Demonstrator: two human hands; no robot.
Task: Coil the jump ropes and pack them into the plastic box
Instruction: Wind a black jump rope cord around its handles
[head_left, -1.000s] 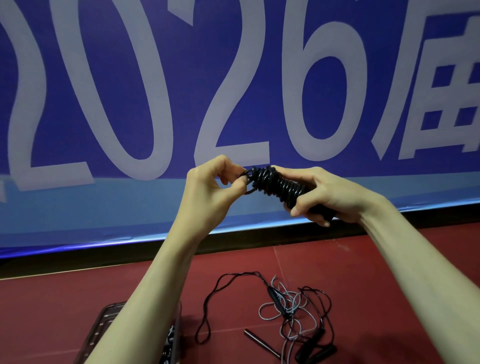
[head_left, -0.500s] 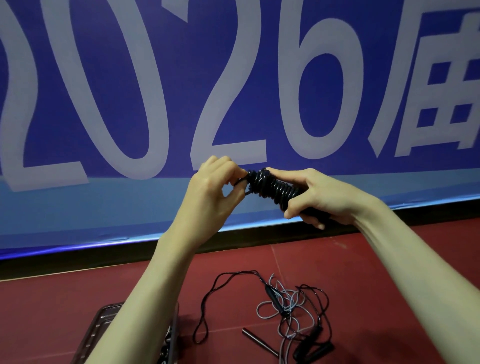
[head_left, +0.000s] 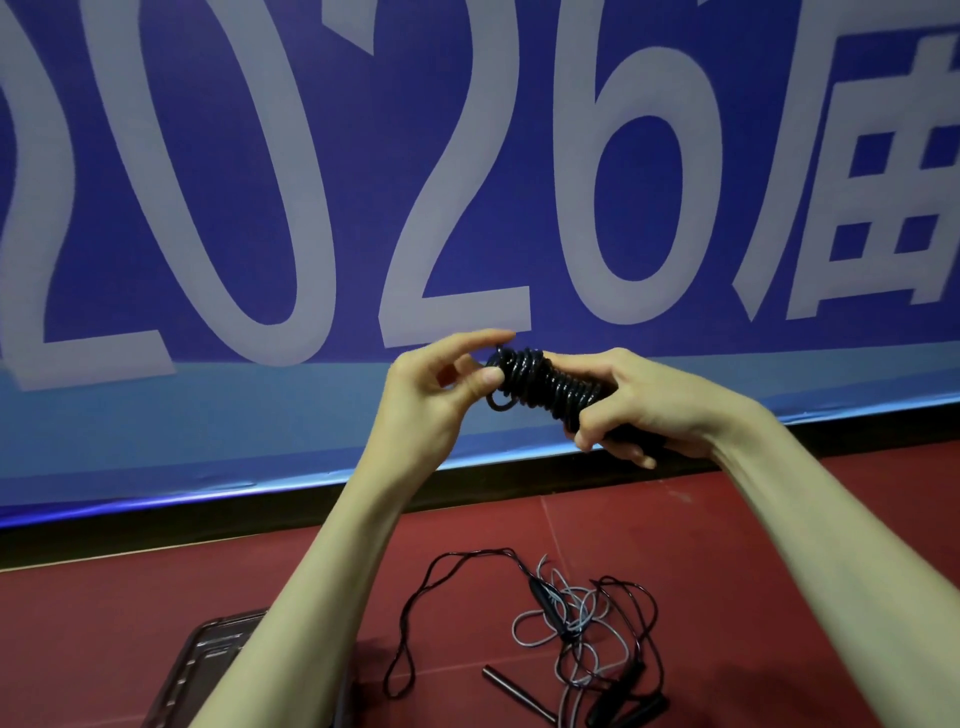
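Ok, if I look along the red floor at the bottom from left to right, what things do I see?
Plastic box → looped black rope → grey rope tangle → black handles.

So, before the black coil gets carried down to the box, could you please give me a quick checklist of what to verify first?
1. Right hand grips the black rope coil wound round its handles: ok.
2. Left hand pinches the coil's loose end: ok.
3. End tucked and secured: cannot tell, a small loop hangs free.
4. Clear plastic box within reach on the red floor: ok, though the left forearm hides most of it.
5. Room inside the box: cannot tell.
6. Tangled black and grey ropes left on the floor: not ok, uncoiled.
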